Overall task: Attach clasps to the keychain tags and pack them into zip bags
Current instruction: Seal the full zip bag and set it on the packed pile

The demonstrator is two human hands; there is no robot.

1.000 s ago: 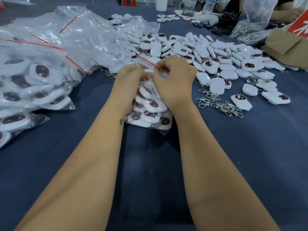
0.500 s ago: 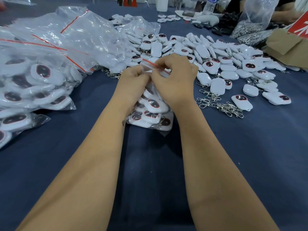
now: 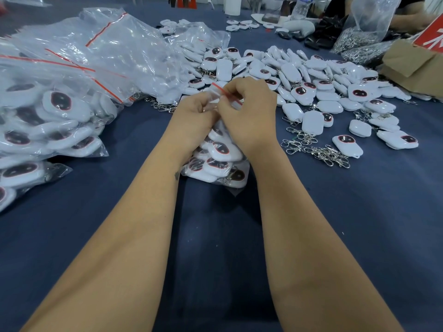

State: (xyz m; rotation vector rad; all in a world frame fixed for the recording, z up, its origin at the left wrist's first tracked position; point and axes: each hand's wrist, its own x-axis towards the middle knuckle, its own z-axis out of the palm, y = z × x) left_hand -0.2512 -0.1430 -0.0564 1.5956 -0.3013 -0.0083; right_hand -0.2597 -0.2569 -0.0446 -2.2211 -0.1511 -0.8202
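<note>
A clear zip bag (image 3: pixel 217 161) stuffed with white keychain tags stands on the blue cloth between my wrists. My left hand (image 3: pixel 191 118) and my right hand (image 3: pixel 249 113) both pinch its red-striped zip strip at the top, fingers curled close together. A heap of loose white tags (image 3: pixel 311 87) with dark oval faces spreads behind and to the right. Loose silver clasps (image 3: pixel 318 149) lie in a tangle just right of my right wrist.
Filled zip bags (image 3: pixel 55 104) pile up along the left side. A cardboard box (image 3: pixel 417 65) and a bag of metal clasps (image 3: pixel 359 41) sit at the far right, with another person's arm behind. Blue cloth (image 3: pixel 215 236) covers the table.
Both hands have drawn closer together along the zip strip, the left hand shifting right toward the right hand. The bag stays in place.
</note>
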